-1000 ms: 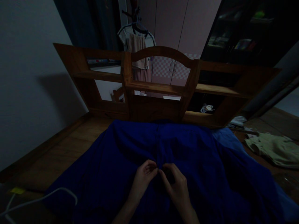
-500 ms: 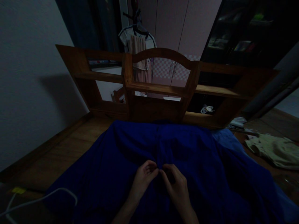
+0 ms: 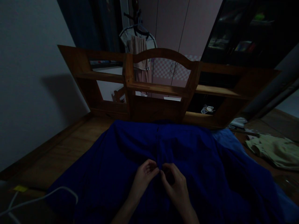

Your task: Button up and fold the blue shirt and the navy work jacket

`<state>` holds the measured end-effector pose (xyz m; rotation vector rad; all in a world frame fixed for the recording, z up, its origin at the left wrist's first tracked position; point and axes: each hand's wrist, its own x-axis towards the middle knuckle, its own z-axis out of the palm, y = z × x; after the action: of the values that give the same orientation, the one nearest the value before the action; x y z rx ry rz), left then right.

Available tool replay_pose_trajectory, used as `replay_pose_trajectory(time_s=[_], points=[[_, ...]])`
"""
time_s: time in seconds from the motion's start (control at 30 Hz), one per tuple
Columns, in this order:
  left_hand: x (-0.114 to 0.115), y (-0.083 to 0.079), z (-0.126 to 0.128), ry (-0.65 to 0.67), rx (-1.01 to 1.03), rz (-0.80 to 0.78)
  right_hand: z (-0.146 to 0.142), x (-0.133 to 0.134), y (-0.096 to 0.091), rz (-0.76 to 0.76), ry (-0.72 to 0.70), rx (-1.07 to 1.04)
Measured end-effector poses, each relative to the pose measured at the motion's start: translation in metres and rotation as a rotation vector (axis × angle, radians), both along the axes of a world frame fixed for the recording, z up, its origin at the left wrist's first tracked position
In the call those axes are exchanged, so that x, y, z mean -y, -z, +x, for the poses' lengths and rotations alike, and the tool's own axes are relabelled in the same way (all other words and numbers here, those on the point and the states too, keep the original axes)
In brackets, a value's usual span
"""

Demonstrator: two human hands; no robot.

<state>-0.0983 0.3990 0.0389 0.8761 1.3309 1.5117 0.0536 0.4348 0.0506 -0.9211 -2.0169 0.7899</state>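
Observation:
A dark blue garment (image 3: 130,146) lies spread flat on the wooden floor in front of me. My left hand (image 3: 143,177) and my right hand (image 3: 175,185) meet at its middle seam, fingertips pinched together on the fabric. Both hands are closed in a pinch on a small spot of the cloth; what sits between the fingertips is too small and dark to make out.
A low wooden shelf unit (image 3: 163,90) stands just beyond the garment. A white cable (image 3: 46,197) curls at the lower left. A pale green cloth (image 3: 271,149) lies on the floor at right. Clothes on a hanger (image 3: 137,40) hang behind. White wall at left.
Both hands stay pinched at the same spot on the seam; only the fingertips shift slightly. The view has drifted a little.

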Motion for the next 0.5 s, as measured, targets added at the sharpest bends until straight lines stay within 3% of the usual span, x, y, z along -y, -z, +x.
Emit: replay_pose_trajectory(time_s=[0.5], points=[[0.0037, -0.002, 0.0063, 0.03, -0.002, 0.055, 0.0, 0.0004, 0.0033, 0.067, -0.052, 0.006]])
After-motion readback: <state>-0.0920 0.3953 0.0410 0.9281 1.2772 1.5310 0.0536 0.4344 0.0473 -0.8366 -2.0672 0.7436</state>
